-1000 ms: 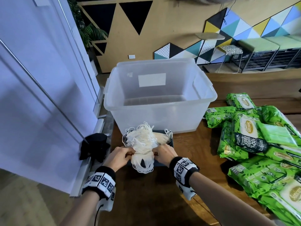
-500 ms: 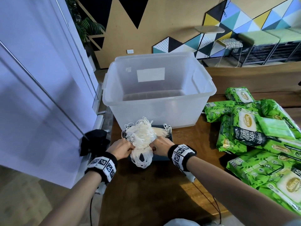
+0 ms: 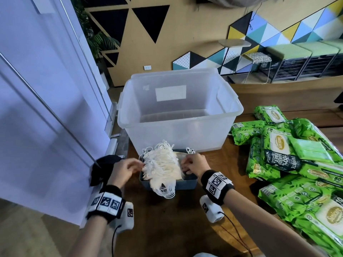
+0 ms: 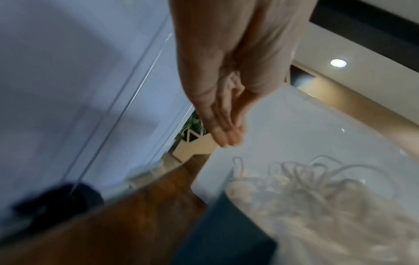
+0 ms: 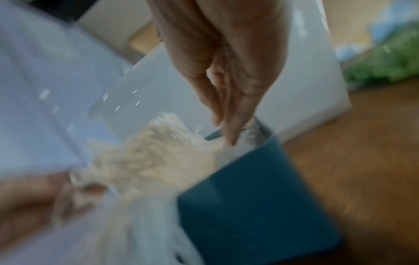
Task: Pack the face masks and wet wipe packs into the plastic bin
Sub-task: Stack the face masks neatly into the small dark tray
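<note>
Flanking the stack of face masks in the dark blue tray, the left hand sits at nine o'clock, fingers straight and released, and the right hand at three o'clock, fingertips touching the stack. At twelve o'clock stands the plastic bin; wet wipe packs are piled at three o'clock.

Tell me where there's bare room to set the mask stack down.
Free: the plastic bin interior, and bare table between the forearms, nearer than the blue tray. Crowded: the right side, heaped with wet wipe packs.
</note>
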